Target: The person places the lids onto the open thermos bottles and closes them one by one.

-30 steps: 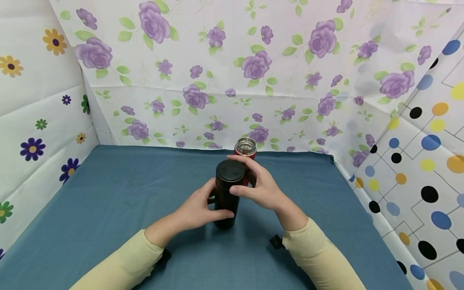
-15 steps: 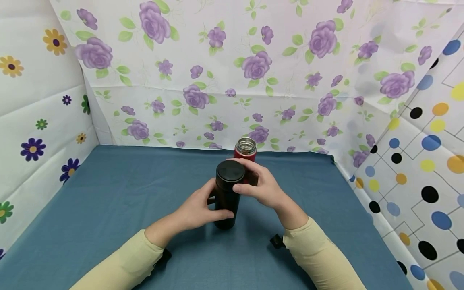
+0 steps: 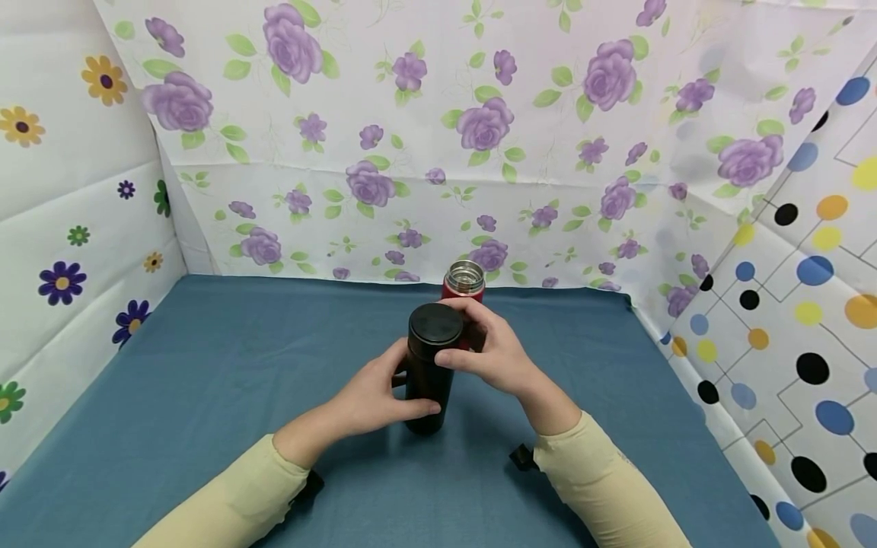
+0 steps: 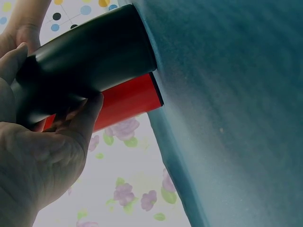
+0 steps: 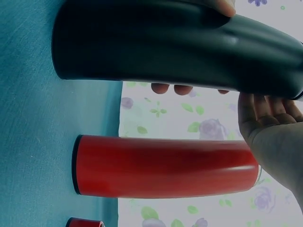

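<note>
A black thermos (image 3: 428, 388) with a black lid (image 3: 435, 323) stands upright on the blue cloth. Low on its body, my left hand (image 3: 370, 396) grips it, thumb across the front and fingers round the far side. Around the top, my right hand (image 3: 496, 350) holds the lid area, thumb in front and fingers behind. Just behind stands a red thermos (image 3: 464, 285), uncapped, its metal threaded mouth showing. The right wrist view shows the red body (image 5: 165, 166) apart from the black thermos; in the left wrist view the black body (image 4: 94, 52) partly covers it.
The blue cloth (image 3: 240, 365) covers the table. A small red object (image 5: 84, 222) is cut off at the right wrist view's bottom edge. A floral sheet (image 3: 370, 114) hangs behind, with patterned sheets at both sides.
My right index finger has slid slightly back to the right around the lid, and the thumb shifted right, then left again. The left hand and both thermoses stay in place.
</note>
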A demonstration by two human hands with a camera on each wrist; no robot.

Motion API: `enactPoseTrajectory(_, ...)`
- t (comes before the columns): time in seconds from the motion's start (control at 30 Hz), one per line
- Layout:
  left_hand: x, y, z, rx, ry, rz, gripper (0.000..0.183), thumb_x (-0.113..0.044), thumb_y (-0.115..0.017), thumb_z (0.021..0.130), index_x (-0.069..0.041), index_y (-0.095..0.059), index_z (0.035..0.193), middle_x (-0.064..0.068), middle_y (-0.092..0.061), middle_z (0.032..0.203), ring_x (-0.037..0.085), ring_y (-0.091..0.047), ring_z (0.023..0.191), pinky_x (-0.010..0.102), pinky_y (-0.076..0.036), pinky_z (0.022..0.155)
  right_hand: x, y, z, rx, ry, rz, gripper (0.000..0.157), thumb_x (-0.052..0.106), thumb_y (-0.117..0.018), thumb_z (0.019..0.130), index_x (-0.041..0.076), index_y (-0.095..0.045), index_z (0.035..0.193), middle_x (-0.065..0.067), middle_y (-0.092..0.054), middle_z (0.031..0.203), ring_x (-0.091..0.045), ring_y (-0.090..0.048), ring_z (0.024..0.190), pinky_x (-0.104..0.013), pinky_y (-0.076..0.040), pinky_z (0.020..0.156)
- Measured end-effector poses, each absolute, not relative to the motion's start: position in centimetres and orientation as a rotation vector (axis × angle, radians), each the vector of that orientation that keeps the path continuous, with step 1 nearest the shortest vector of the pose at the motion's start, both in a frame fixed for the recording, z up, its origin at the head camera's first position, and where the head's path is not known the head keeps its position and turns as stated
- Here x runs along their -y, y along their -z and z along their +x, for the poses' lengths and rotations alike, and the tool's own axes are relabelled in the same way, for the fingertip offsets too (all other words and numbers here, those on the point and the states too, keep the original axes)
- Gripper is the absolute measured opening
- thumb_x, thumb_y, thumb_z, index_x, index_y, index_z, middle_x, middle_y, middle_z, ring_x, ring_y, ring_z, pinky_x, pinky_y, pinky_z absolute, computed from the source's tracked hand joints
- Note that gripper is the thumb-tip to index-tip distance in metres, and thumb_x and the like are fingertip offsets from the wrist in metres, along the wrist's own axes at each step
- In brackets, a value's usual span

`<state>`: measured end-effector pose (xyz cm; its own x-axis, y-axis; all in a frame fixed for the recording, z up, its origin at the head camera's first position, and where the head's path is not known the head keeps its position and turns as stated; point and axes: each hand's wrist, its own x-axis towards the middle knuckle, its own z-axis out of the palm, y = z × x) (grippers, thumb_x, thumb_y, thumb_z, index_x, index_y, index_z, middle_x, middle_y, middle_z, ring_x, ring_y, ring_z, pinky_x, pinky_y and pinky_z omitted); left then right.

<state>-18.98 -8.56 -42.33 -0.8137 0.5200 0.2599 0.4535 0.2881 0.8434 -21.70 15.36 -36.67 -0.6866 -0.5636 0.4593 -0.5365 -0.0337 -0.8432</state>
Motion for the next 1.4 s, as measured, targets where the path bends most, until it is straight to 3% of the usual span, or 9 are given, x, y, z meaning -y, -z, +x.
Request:
enactPoseTrajectory(0.23,8.45,42.27,-18.92,-2.460,-1.585,0.917,0.076,-0.041,-0.087,0.082,-0.041,-0.043,0.144,-0.014,-0.060,0.125,0.007,-0.057,0.121,0.051,-0.049,0.105,-15.24,36.89,-21.68,-2.209,1.873,-1.210,0.065,0.044,-0.081,0.088,0.017,-0.053,0.140,-0.008,-0.064,0.123,-0.030,-0.065,0.099,-0.040,-0.057,0.076)
enactPoseTrajectory(0.73,8.46,42.33,-18.86,-2.460,-1.590,0.928,0.074,-0.040,-0.087,0.082,-0.040,-0.044,0.143,-0.013,-0.060,0.124,0.007,-0.058,0.121,0.051,-0.050,0.105,-15.11,36.78,-21.51,-2.235,1.869,-1.199,0.068,0.046,-0.083,0.086,0.017,-0.051,0.139,-0.007,-0.066,0.121,-0.029,-0.066,0.104,-0.037,-0.058,0.083)
enactPoseTrajectory(1.0,8.39,42.27,-18.81,-2.458,-1.587,0.915,0.075,-0.040,-0.087,0.082,-0.041,-0.043,0.143,-0.013,-0.060,0.124,0.007,-0.057,0.121,0.052,-0.049,0.105,-15.20,36.85,-21.73,-2.202,1.860,-1.253,0.076,0.050,-0.080,0.087,0.015,-0.048,0.146,-0.008,-0.064,0.127,-0.029,-0.065,0.102,-0.034,-0.055,0.074)
enactPoseTrajectory(1.2,8.38,42.23,-18.76,-2.463,-1.583,0.898,0.074,-0.041,-0.087,0.082,-0.040,-0.044,0.142,-0.013,-0.060,0.124,0.008,-0.058,0.121,0.054,-0.049,0.105,-15.48,36.82,-21.97,-2.070,1.847,-1.292,0.080,0.050,-0.072,0.094,0.014,-0.038,0.157,-0.011,-0.056,0.141,-0.034,-0.060,0.119,-0.037,-0.057,0.089)
enactPoseTrajectory(1.4,8.36,42.22,-18.73,-2.470,-1.583,0.899,0.075,-0.042,-0.087,0.082,-0.040,-0.044,0.142,-0.013,-0.060,0.124,0.008,-0.058,0.120,0.054,-0.049,0.105,-15.62,36.72,-21.96,-1.944,1.858,-1.310,0.080,0.048,-0.068,0.097,0.013,-0.033,0.160,-0.015,-0.048,0.151,-0.036,-0.053,0.132,-0.044,-0.051,0.104)
